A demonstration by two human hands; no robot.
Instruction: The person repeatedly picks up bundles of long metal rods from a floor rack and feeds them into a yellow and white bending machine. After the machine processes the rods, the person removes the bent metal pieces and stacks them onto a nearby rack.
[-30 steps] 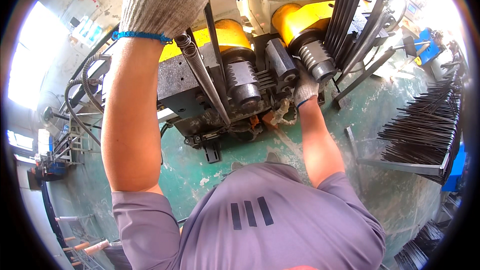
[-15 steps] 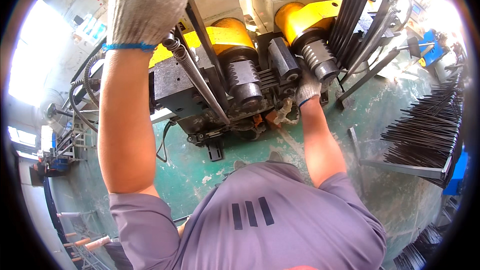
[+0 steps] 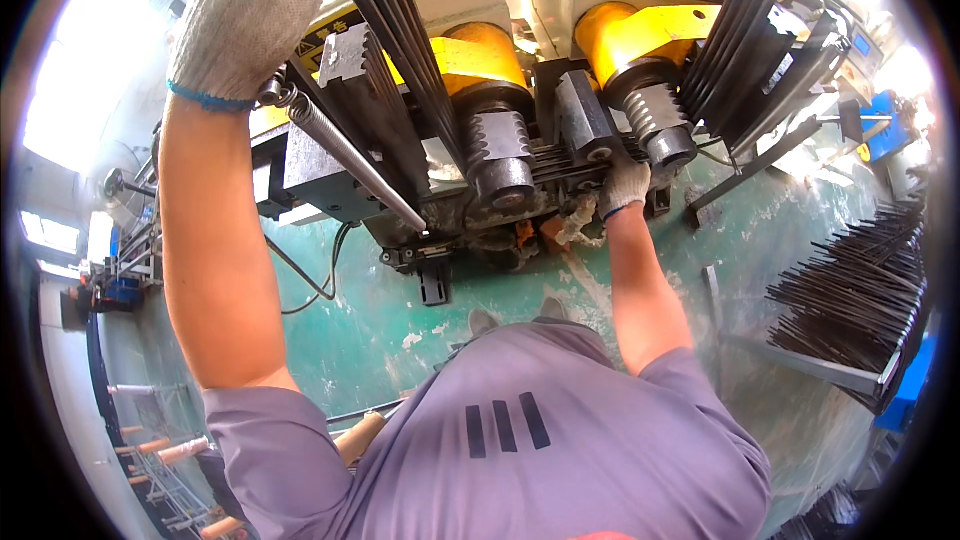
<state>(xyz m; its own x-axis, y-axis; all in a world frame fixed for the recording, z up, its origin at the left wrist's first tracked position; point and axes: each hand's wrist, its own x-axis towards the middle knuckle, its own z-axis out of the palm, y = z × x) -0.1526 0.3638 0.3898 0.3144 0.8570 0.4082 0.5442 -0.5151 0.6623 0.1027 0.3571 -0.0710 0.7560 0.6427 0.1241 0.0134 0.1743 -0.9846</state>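
Note:
My left hand (image 3: 250, 20), in a pale knit glove with a blue cuff, is raised at the upper left beside a bundle of dark metal rods (image 3: 400, 40). Its fingers run past the top edge, so its grip is hidden. My right hand (image 3: 626, 186), gloved too, reaches low into the bending machine (image 3: 645, 30), against a dark block (image 3: 585, 115) between two notched cylinders (image 3: 500, 155). The block and rods hide its fingertips. Short lengths of rod (image 3: 555, 160) run level behind the block. A second bundle of rods (image 3: 735, 30) rises on the right.
A spring-wrapped bar (image 3: 350, 160) slants below my left wrist. The machine's arm (image 3: 745, 170) juts out at the right. A metal rack (image 3: 820, 365) holds many dark rods on the right. A cable (image 3: 325, 280) hangs over the green floor (image 3: 400, 380).
My left hand has shifted left and slightly down, uncovering more of the left rods. The spring-wrapped bar shows farther left. My right hand sits slightly lower beside the block. The view has shifted a little.

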